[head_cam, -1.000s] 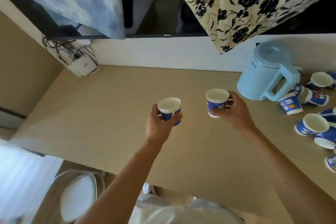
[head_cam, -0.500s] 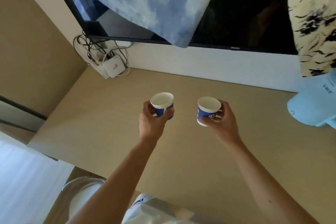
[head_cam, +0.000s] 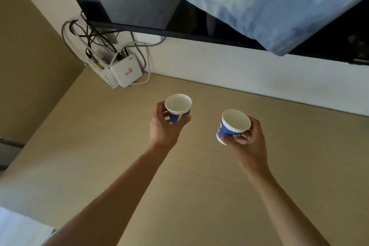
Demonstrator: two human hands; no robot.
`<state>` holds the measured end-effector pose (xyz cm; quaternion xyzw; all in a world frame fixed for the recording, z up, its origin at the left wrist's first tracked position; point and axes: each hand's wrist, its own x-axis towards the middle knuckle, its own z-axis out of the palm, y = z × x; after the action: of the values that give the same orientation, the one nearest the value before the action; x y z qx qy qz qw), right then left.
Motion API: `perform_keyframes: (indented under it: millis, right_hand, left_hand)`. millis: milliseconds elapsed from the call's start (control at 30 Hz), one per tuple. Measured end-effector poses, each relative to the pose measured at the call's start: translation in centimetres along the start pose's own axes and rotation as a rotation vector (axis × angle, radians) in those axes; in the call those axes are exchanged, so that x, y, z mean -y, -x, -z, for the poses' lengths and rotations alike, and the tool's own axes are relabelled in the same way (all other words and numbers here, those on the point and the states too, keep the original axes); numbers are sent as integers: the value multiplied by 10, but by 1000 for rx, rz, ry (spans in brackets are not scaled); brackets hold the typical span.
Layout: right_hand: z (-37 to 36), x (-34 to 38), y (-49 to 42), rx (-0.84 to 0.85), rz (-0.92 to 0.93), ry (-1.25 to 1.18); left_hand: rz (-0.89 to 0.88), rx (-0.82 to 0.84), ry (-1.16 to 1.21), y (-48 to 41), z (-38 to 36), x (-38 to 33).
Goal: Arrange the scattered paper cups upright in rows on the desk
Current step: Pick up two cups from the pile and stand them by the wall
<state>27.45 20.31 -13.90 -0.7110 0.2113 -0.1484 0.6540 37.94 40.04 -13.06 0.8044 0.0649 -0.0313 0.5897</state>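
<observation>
Grips the left cup (head_cam: pixel 178 107) in the left hand (head_cam: pixel 165 128), fingers and thumb curled round its blue wall, mouth up, lifted above the surface (head_cam: pixel 99 156), right of the router box (head_cam: pixel 125 72) and nearer the camera than it. Grips the right cup (head_cam: pixel 234 124) in the right hand (head_cam: pixel 249 142), farther right of the router box, thumb and fingertips pinching low on the wall, mouth up, tilted a little. Holds the two well apart, neither seeming to touch the surface.

Reads as the carry-and-place step: two cups in the air, no row begun in view. Calls next for levelling the right cup, lowering both base-first, setting them side by side in line, then letting go without a nudge.

Offers broad room between the hands and the router box. Ends at the white wall (head_cam: pixel 239 78) running right from the router box, at the tan side wall left of it, and at the near edge well this side of it. Warrants care near the cables (head_cam: pixel 93 36) above the router box; no need to reach that far.
</observation>
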Motion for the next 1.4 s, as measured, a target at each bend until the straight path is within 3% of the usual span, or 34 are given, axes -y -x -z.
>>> perform_keyframes:
  millis: [267, 633, 1400]
  right_hand:
    - [-31, -48, -59, -22, 81, 13]
    - [-63, -96, -112, -15, 209, 7]
    - [-101, -108, -133, 28, 229, -7]
  left_hand:
    - [-110, -9, 5, -84, -33, 55]
    - [-223, -50, -46, -174, -70, 73]
    - [-197, 4, -108, -231, -68, 85]
